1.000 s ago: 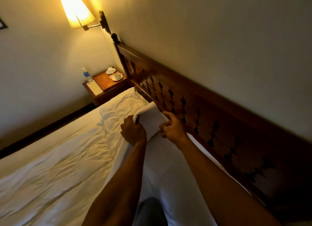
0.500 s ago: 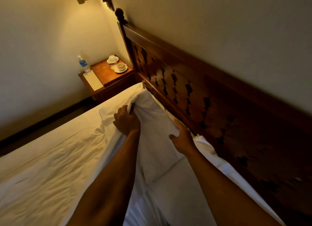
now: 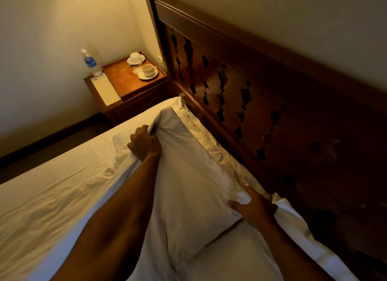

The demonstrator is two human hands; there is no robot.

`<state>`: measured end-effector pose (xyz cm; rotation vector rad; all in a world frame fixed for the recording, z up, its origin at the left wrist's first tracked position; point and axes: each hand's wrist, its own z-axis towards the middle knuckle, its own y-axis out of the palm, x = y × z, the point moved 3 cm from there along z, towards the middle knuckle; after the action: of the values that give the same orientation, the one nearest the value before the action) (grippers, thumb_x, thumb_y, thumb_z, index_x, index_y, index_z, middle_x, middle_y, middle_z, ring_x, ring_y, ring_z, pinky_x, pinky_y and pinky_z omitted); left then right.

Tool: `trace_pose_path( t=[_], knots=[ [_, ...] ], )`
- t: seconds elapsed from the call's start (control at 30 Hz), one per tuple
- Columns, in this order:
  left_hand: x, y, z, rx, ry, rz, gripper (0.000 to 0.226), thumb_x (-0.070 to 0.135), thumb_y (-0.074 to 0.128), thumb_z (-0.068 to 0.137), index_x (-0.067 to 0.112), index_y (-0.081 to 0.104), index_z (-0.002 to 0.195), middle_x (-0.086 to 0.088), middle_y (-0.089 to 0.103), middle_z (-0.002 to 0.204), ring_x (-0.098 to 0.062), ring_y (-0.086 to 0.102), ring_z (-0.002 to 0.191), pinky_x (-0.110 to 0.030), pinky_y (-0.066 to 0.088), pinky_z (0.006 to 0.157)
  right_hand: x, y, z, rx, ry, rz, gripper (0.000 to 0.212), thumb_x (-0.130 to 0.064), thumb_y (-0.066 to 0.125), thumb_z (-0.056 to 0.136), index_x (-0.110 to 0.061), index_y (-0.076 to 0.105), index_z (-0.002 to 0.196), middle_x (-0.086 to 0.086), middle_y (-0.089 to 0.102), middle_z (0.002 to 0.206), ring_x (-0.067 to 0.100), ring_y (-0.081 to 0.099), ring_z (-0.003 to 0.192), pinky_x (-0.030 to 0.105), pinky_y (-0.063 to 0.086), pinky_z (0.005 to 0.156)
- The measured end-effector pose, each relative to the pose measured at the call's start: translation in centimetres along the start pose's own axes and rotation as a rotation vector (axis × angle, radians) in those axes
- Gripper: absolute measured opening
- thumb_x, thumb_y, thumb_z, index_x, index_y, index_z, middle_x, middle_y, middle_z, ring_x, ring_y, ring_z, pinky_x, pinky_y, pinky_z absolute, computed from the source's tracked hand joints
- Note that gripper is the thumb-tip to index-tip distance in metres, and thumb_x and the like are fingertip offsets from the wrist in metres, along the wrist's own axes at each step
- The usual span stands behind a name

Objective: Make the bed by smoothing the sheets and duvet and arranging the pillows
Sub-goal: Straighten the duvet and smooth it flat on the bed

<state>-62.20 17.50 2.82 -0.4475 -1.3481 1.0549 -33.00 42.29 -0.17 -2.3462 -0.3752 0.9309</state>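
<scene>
A water bottle (image 3: 90, 63) with a blue label is standing at the far left corner of the bedside tabletop (image 3: 125, 81); white marks are showing on the label, but they are too small to read. A pale blank card (image 3: 105, 91) is lying along the tabletop's left edge, just beside the bottle. Two white cups on saucers are sitting toward the right of the tabletop, one cup (image 3: 135, 57) farther back and the other cup (image 3: 148, 70) nearer, close to the dark wooden headboard (image 3: 261, 104) with its carved cut-outs.

The pillow (image 3: 194, 176) is lying at the head of the bed, along the foot of the headboard, with its far end reaching toward the tabletop. Its case is plain white, soft and lightly creased, with a flat border wrinkling along the headboard side. It is resting on a white sheet (image 3: 52, 207), which is showing loose folds and ripples to the left.

The left hand (image 3: 144, 143) is gripping the pillow's left side near its far end, fingers curling into a bunched pinch of fabric. The right hand (image 3: 254, 207) is clutching the pillow's near right corner beside the headboard, with cloth gathering between thumb and fingers. Both forearms are stretching out over the bed from the near edge.
</scene>
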Motion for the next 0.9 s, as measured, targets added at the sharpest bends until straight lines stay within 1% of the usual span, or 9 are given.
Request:
trace_pose_path(
  t=[0.07,0.17,0.27,0.37,0.5,0.57,0.67,0.8,0.9],
  knots=[
    [1.3,0.7,1.7,0.008,0.038,0.009,0.028,0.028,0.052,0.102,0.016,0.071,0.119,-0.013,0.068,0.115,-0.038,0.058,0.110,-0.047,0.039,0.095,-0.5,0.0,0.3,0.038,0.021,-0.011,0.078,-0.060,0.071,0.086,-0.025,0.046,0.151,0.017,0.034,0.159,0.038,0.026,0.149,0.038,0.020,0.118],
    [4.5,1.3,5.2,0.046,0.119,-0.010,0.025,0.025,0.053,0.099,0.019,0.071,0.116,-0.009,0.068,0.114,-0.037,0.058,0.110,-0.047,0.040,0.095,-1.1,0.2,1.4,0.209,0.040,0.062,0.094,-0.082,0.064,0.065,-0.026,0.059,0.141,0.020,0.038,0.148,0.044,0.038,0.136,0.049,0.033,0.116],
    [6.8,2.4,8.0,0.049,0.184,0.011,0.027,0.020,0.053,0.097,0.020,0.071,0.117,-0.008,0.068,0.117,-0.037,0.057,0.112,-0.048,0.040,0.096,-1.1,0.6,2.7,0.310,0.045,0.105,0.085,-0.086,0.053,0.065,-0.024,0.071,0.121,0.022,0.047,0.133,0.043,0.047,0.123,0.050,0.037,0.110],
    [5.7,5.2,8.2,-0.095,0.175,0.125,0.025,0.023,0.055,0.096,0.022,0.071,0.115,-0.010,0.067,0.118,-0.039,0.055,0.116,-0.047,0.040,0.097,-0.3,1.4,3.0,0.295,0.100,0.035,0.066,-0.076,0.061,0.081,-0.027,0.069,0.125,0.023,0.048,0.138,0.043,0.041,0.131,0.051,0.032,0.113],
    [3.3,8.9,7.1,-0.217,0.063,0.134,0.029,0.025,0.055,0.096,0.021,0.072,0.119,-0.015,0.068,0.122,-0.041,0.055,0.119,-0.047,0.040,0.100,0.7,2.0,3.7,0.296,0.141,0.039,0.061,-0.065,0.066,0.086,-0.025,0.065,0.132,0.021,0.049,0.142,0.041,0.037,0.137,0.049,0.033,0.114],
    [3.6,9.5,8.1,-0.189,0.054,0.107,0.030,0.027,0.055,0.097,0.021,0.070,0.122,-0.016,0.066,0.123,-0.042,0.054,0.119,-0.048,0.040,0.100,0.3,1.9,4.4,0.414,0.054,0.049,0.052,-0.058,0.072,0.085,-0.025,0.068,0.125,0.015,0.055,0.123,0.041,0.049,0.122,0.047,0.039,0.106],
    [3.7,9.9,10.6,-0.134,0.093,0.100,0.029,0.029,0.054,0.098,0.018,0.070,0.119,-0.018,0.065,0.119,-0.044,0.055,0.114,-0.049,0.043,0.097,-1.2,2.3,5.1,0.570,-0.094,0.086,0.038,-0.042,0.079,0.085,-0.020,0.070,0.116,-0.014,0.045,0.092,0.039,0.052,0.110,0.051,0.046,0.098],
    [1.6,11.4,10.1,-0.230,0.140,0.130,0.037,0.035,0.056,0.099,0.014,0.065,0.128,-0.021,0.055,0.134,-0.044,0.044,0.127,-0.048,0.039,0.106,-2.6,4.3,6.0,0.624,-0.009,-0.206,0.047,-0.029,0.075,0.085,-0.022,0.060,0.128,0.009,0.058,0.124,0.034,0.041,0.120,0.055,0.041,0.097],
    [0.8,11.0,5.5,-0.148,0.238,0.049,0.056,0.052,0.050,0.100,0.026,0.045,0.150,-0.010,0.029,0.162,-0.034,0.020,0.151,-0.044,0.009,0.124,-4.8,5.6,6.2,0.724,-0.299,-0.292,0.055,-0.018,0.064,0.090,-0.021,0.052,0.144,0.011,0.046,0.147,0.038,0.042,0.135,0.055,0.039,0.101]
  ],
)
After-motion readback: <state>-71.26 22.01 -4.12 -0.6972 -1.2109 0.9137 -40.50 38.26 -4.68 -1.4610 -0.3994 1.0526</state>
